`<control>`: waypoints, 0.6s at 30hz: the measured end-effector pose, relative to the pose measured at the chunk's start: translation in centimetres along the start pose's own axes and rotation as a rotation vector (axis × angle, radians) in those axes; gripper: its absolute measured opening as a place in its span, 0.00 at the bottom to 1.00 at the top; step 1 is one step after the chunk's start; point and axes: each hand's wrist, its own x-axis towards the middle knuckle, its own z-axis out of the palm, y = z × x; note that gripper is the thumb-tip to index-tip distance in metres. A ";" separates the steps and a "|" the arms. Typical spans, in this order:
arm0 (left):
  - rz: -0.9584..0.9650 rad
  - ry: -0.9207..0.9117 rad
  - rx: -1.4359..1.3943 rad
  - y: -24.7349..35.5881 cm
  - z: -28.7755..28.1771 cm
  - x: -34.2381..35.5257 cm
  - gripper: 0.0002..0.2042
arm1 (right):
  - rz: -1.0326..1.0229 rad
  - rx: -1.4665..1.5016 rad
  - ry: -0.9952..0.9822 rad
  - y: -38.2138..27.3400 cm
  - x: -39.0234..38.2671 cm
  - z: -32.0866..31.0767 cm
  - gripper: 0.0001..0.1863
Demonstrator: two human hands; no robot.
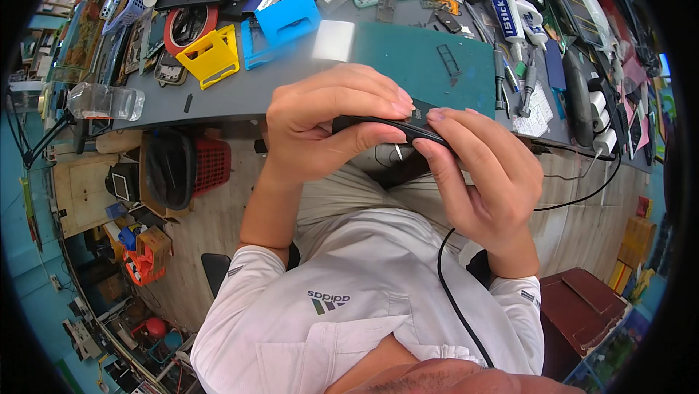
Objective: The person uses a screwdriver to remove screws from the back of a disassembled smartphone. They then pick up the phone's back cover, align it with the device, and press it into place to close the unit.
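Observation:
Above my lap, at the near edge of the workbench, I hold a thin black slab that looks like a phone [417,130]. My left hand [309,124] pinches its left end, thumb on the near edge and fingers on the far side. My right hand [495,175] grips the right end in the same manner, thumb and fingers close to the left ones. The slab is tilted edge-on, and its ends are hidden in my hands. Beyond it lies a green work mat [408,66], with a small black frame piece [448,60] on it and a white block [333,41] at its left.
Yellow [211,57] and blue [290,17] plastic stands sit at the back left. A glue tube [502,12], screwdrivers [529,81] and a white power strip [601,117] crowd the right. A clear bottle [105,101] lies far left. A black cable [451,285] crosses my shirt.

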 end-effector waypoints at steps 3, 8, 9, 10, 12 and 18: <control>0.017 0.000 0.009 0.0 0.0 0.1 0.13 | 0.034 0.007 -0.004 -0.3 -0.2 0.1 0.16; 0.021 0.014 0.006 -0.1 0.1 -0.1 0.11 | -0.004 -0.025 0.002 -0.3 -0.3 0.3 0.15; 0.023 0.014 0.010 -0.2 0.1 -0.1 0.11 | -0.008 -0.031 -0.001 -0.3 -0.3 0.3 0.15; 0.025 0.014 0.013 -0.2 0.1 -0.1 0.11 | -0.016 -0.031 0.005 -0.3 -0.3 0.3 0.15; 0.021 0.023 0.022 0.0 0.3 -0.1 0.11 | -0.022 -0.027 0.015 -0.2 -0.2 0.3 0.15; 0.014 0.005 0.112 0.2 0.1 0.1 0.12 | -0.022 0.010 0.030 0.4 -0.6 0.5 0.17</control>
